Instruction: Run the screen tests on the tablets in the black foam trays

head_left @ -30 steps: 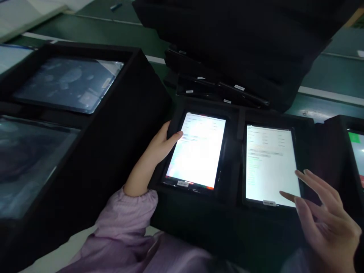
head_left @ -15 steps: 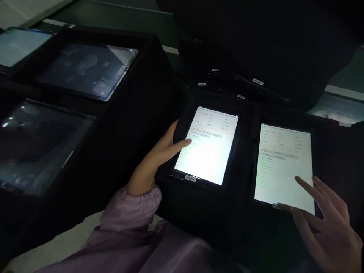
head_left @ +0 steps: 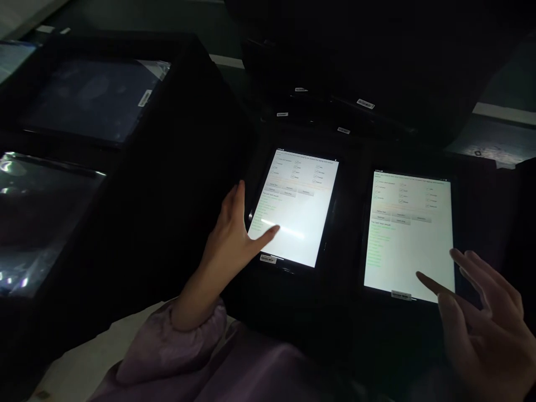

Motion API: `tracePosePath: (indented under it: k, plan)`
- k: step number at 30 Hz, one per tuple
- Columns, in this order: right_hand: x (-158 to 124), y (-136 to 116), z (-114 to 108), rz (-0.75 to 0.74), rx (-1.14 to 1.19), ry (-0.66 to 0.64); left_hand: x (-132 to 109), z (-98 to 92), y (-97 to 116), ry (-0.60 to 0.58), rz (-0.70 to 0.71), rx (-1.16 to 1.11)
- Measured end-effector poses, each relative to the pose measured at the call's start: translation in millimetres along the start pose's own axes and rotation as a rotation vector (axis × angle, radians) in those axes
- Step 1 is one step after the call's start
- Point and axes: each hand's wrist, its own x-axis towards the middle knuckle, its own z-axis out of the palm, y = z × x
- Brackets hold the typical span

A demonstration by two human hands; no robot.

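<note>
Two lit tablets lie side by side on a dark surface, each showing check boxes, grey buttons and lines of green text. At the lower left of the nearer-to-centre tablet is my left hand, its fingers apart and the thumb over the screen; whether the thumb touches the glass I cannot tell. My right hand is spread over the lower right of the other tablet, index finger pointing across its screen. Neither hand is closed around anything. Small barcode labels sit at the tablets' lower edges.
To the left, a black stand carries a dark tablet with a partly lifted clear film, and another dark tablet below it. Several barcode labels, one a white label, show on dark items behind the lit tablets.
My left hand has let go of the left lit tablet's edge and opened, shifting left and down. My right index finger has moved left over its screen. The view has shifted slightly.
</note>
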Motion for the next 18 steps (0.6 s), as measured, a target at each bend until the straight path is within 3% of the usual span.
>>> tracePosePath:
  k: [3,8,14,18]
  plan:
    - [-1,-7,1,-0.031,0.070,-0.038,4,5.0,-8,0.106,0.053,-0.140]
    - [1,-12,1,-0.114,-0.010,-0.160,5,7.1,-23,0.135,0.127,-0.210]
    - [-5,-10,-5,-0.100,0.003,-0.094,4,10.0,-28,0.240,0.131,-0.205]
    - [-5,-12,-5,-0.116,-0.029,-0.156,5,10.0,-25,0.243,0.114,-0.180]
